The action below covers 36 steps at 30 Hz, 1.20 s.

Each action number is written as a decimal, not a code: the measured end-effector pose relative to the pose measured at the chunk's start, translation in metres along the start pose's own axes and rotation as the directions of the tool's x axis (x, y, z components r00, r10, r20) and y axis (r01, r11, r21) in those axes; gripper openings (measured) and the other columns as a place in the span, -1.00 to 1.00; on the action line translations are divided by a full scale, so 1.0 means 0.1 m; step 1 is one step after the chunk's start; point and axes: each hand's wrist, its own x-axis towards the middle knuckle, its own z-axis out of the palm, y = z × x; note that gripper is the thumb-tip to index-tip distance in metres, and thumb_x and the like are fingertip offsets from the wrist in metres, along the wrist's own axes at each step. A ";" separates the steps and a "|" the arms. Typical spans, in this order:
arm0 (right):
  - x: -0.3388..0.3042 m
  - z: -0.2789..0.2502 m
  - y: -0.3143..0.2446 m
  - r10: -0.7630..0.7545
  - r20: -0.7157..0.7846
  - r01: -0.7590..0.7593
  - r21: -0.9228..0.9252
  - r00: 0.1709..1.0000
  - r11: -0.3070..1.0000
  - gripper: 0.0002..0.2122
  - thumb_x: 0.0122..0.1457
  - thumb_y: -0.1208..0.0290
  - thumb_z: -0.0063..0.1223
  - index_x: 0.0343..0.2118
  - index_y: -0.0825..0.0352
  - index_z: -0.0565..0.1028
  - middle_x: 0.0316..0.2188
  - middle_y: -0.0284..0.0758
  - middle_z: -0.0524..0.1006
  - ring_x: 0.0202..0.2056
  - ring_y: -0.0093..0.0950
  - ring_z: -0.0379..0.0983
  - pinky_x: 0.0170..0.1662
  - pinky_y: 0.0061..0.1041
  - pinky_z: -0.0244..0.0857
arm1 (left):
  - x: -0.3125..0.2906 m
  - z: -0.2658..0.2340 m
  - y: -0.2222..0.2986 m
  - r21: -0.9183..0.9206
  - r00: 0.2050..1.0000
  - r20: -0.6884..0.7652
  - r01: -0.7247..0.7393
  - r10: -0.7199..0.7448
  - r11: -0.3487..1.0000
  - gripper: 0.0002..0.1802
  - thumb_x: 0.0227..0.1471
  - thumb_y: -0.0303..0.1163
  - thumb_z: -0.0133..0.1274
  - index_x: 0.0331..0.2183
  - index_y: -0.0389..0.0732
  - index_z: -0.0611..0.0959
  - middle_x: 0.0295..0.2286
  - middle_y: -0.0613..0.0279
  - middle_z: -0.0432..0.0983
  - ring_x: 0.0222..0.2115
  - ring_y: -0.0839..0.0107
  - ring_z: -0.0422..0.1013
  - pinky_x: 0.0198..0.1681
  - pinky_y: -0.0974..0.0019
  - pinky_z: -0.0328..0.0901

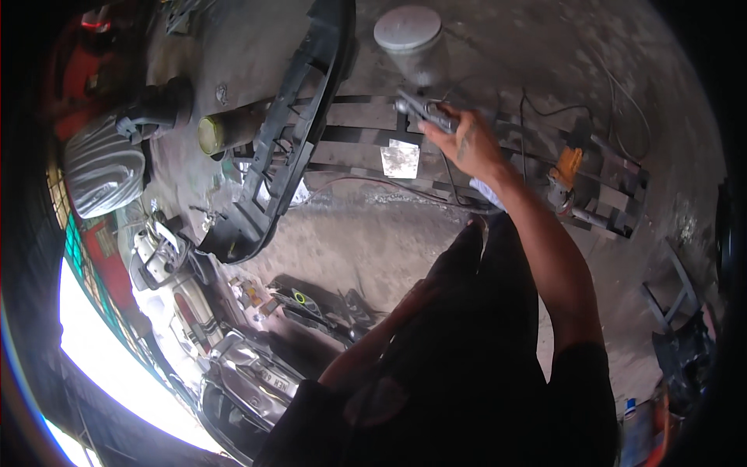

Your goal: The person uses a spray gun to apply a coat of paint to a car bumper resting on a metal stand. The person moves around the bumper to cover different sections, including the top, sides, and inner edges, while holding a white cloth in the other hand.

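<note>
My right hand (471,146) is closed around a grey metal tool that looks like a spray gun (428,110), held out over the dark strips of a low metal rack (350,134). To the left, a long black plastic car bumper (288,144) lies across the rack, apart from the tool. My left hand (422,289) is low, close to my dark-clothed leg; shadow hides its fingers. Beneath and left of the right hand sits a pale square sheet (400,159) on the rack strips.
A white lidded bucket (408,35) stands beyond the rack. A round can (218,134) lies left of the bumper. A motorcycle (249,373) is at lower left. Thin hoses (622,101) trail over the floor at right, near an orange-yellow cloth (569,165).
</note>
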 end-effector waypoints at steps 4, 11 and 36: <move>0.24 -0.09 0.01 -0.036 -0.272 0.067 0.106 0.962 0.992 -0.67 0.26 0.21 0.22 -0.03 0.33 0.61 -0.53 -0.09 0.61 -0.53 -0.20 0.58 -0.39 -0.28 0.40 | -0.01 -0.11 -0.05 0.025 1.000 0.017 -0.003 0.002 1.000 -0.37 0.28 -0.10 0.06 0.25 -0.21 0.40 0.12 -0.21 0.37 0.16 -0.12 0.32 0.24 0.01 0.24; 0.12 -0.01 0.22 -0.088 -0.363 0.148 0.141 0.927 0.979 -0.72 0.29 0.23 0.23 -0.15 0.38 0.62 -0.61 -0.33 0.51 -0.56 -0.58 0.40 -0.43 -0.45 0.31 | 0.13 -0.30 0.12 0.140 0.998 0.065 -0.011 0.002 0.990 -0.39 0.29 -0.14 0.04 0.26 -0.20 0.37 0.14 -0.23 0.33 0.14 -0.19 0.35 0.18 -0.05 0.30; 0.04 0.02 0.96 -0.086 -0.231 0.158 0.317 0.969 0.935 -0.62 0.28 0.17 0.23 0.06 0.29 0.60 -0.67 -0.20 0.54 -0.65 -0.39 0.52 -0.50 -0.40 0.38 | 0.52 0.00 0.17 0.568 0.904 0.245 0.159 -0.350 0.808 -0.08 0.17 0.08 0.14 0.41 0.21 0.10 0.27 -0.20 0.04 0.06 -0.47 0.32 0.00 -0.41 0.38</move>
